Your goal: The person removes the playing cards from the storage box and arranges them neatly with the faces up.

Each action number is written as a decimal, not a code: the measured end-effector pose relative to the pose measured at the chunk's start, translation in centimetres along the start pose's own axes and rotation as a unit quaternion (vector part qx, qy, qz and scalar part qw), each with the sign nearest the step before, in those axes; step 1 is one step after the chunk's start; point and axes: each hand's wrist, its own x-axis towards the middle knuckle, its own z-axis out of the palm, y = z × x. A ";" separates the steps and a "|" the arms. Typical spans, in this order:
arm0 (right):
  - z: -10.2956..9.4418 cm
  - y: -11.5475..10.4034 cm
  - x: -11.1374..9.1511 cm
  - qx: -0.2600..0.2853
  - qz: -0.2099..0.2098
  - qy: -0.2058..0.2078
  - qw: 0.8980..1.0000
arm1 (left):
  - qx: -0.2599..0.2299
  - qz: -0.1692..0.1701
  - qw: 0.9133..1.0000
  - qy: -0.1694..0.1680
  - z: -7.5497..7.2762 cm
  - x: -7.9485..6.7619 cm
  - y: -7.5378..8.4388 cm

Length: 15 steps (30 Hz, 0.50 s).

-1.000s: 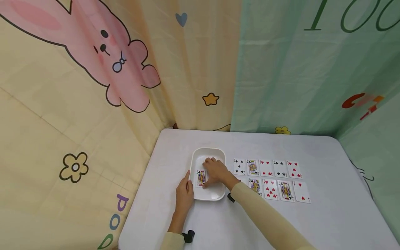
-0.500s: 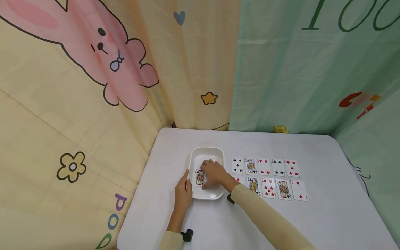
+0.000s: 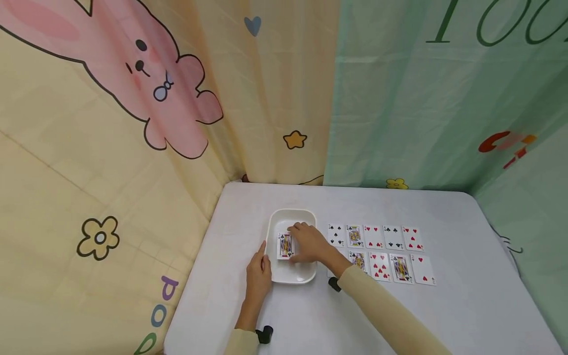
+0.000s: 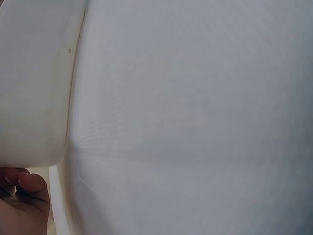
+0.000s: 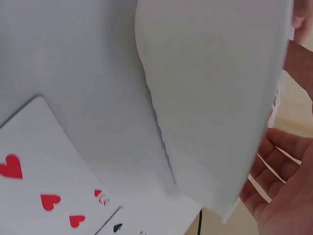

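Note:
A white rectangular tray (image 3: 284,274) with rounded corners stands at the left of the table. In it, my right hand (image 3: 310,245) grips a stack of playing cards (image 3: 285,245) by its ends, fingers at the far end and thumb at the near end. A face card shows on top. The stack appears slightly raised; its underside is hidden. My left hand (image 3: 259,274) holds the tray's left side, one finger lying along the wall. In the left wrist view, curled fingers (image 4: 32,183) sit against the tray's end wall (image 4: 36,98).
Right of the tray, several playing cards lie face up in two rows, among them a hearts card (image 3: 423,269) and a king-like card (image 3: 401,268). My right forearm covers part of the lower row. Curtains (image 3: 284,88) hang behind the white table (image 3: 479,296).
My right hand has taken hold of the card stack and shifted it slightly up and away from me within the tray. The left hand stays at the tray's side.

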 end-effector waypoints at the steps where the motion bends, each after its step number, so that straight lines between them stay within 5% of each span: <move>1: -0.5 0.4 -0.4 0.011 0.004 0.010 1.000 | -0.002 -0.002 1.000 -0.001 0.0 0.0 0.0; 8: -4.4 5.1 -4.3 0.072 0.047 0.084 0.993 | -0.008 0.008 1.000 -0.005 -0.2 0.0 0.3; 15: -7.4 11.9 -10.7 0.075 0.135 0.134 0.979 | -0.007 0.004 1.000 -0.008 -0.3 0.0 0.2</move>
